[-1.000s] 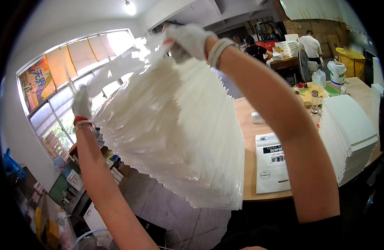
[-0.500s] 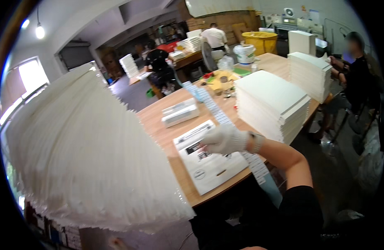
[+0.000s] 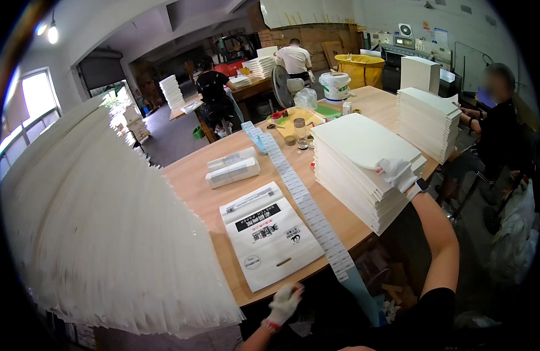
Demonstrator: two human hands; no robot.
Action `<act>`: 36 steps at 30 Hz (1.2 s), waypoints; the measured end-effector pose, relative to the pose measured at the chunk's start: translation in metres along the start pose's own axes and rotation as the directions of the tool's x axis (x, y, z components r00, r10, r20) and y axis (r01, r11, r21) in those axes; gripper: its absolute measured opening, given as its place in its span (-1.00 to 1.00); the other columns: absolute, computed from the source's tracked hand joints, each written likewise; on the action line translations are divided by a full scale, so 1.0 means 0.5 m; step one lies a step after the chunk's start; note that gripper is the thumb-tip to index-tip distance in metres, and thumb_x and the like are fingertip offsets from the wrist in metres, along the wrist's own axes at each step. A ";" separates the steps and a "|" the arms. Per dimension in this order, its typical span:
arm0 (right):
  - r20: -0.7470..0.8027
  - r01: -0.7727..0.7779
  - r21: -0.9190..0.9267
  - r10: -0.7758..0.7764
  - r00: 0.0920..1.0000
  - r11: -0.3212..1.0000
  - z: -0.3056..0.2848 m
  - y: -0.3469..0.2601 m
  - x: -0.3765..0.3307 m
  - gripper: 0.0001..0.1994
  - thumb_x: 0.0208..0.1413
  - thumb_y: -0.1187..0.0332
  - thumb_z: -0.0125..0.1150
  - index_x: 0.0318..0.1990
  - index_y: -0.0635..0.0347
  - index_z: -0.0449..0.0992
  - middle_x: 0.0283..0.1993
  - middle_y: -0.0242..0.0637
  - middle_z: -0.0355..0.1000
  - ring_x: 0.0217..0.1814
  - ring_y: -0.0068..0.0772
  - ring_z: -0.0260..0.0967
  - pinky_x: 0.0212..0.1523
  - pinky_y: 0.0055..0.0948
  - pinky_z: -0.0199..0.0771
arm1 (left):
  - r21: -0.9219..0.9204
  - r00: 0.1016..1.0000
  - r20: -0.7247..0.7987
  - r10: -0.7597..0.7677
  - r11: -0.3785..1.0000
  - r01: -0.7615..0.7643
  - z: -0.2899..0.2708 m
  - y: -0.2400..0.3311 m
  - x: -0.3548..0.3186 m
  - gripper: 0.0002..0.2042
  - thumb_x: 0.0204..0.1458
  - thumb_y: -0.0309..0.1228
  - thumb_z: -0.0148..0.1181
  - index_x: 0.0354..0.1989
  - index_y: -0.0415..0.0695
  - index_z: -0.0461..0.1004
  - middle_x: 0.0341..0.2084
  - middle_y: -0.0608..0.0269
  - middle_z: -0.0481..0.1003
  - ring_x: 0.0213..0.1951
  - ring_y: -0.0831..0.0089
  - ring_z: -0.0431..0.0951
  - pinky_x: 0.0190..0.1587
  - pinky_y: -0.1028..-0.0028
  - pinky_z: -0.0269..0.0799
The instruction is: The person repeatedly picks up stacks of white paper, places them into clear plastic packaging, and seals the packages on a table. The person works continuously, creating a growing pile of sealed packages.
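My right hand [image 3: 397, 175], in a white knit glove, is at the near right corner of a tall stack of white paper [image 3: 363, 143], with its fingers closed over the top sheets' edge. Motion blurs the fingertips. My left hand [image 3: 284, 303], also gloved, hangs just off the table's front edge with fingers curled and nothing visible in them. Beyond it lies a flat white printed plastic bag [image 3: 270, 237], apart from both hands. A strip of white labels on blue backing [image 3: 305, 202] runs between bag and stack.
A huge pile of white plastic bags [image 3: 106, 228] fills the left. Two white wrapped bundles [image 3: 235, 168] lie beyond the printed bag. Farther back are a glass jar [image 3: 301, 137], scissors [image 3: 274, 126], a white bucket [image 3: 334, 86] and another paper stack [image 3: 428, 120]. A person [image 3: 498, 128] sits at right.
My right hand has moved right from the printed bag to the paper stack. My left hand has come into view at the front edge. The whole view has shifted slightly.
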State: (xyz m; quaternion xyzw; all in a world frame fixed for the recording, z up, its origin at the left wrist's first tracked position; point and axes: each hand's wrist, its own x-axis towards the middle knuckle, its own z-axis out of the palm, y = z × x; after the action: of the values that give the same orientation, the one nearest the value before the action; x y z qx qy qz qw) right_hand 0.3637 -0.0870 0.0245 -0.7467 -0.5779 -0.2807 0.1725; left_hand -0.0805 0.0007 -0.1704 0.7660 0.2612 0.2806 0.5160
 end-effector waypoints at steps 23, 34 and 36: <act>0.249 -0.371 0.924 0.596 0.764 0.089 0.021 -0.537 -0.318 -0.53 -0.03 0.34 0.19 0.02 0.32 0.23 -0.05 -0.23 0.33 -0.05 -0.39 0.30 -0.06 -0.45 0.32 | 0.551 0.915 0.211 0.344 0.731 -0.402 0.125 0.229 -0.003 -0.14 -0.28 -0.36 0.20 0.22 -0.35 -0.15 0.17 -0.46 -0.23 0.19 -0.34 -0.13 0.21 0.06 -0.10; 0.282 -0.441 0.605 0.339 0.898 0.663 -0.036 -0.413 -0.318 -0.72 -0.19 0.46 0.24 -0.24 0.26 0.42 -0.35 -0.12 0.39 -0.41 -0.19 0.40 -0.41 -0.38 0.40 | 0.598 0.982 0.003 -0.191 0.787 0.151 -0.066 -0.124 0.239 -0.72 -0.04 -0.13 0.02 -0.40 -0.09 0.50 -0.40 0.11 0.49 -0.21 0.16 0.43 -0.13 0.31 0.32; 0.359 -0.414 0.493 0.255 0.898 0.765 -0.063 -0.424 -0.308 -0.73 -0.23 0.43 0.25 -0.27 0.23 0.45 -0.38 -0.10 0.37 -0.41 -0.07 0.39 -0.42 -0.32 0.40 | 0.534 0.958 0.115 -0.264 0.829 0.164 -0.093 -0.096 0.251 -0.67 0.02 -0.14 -0.11 -0.37 -0.13 0.48 -0.41 0.01 0.49 -0.28 0.13 0.49 -0.12 0.29 0.35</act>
State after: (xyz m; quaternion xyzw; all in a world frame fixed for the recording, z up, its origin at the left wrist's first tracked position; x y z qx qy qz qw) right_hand 0.1265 -0.1655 -0.0604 -0.7859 -0.5082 0.0408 0.3499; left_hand -0.0296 0.1330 -0.1810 0.8649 0.3628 0.0680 0.3401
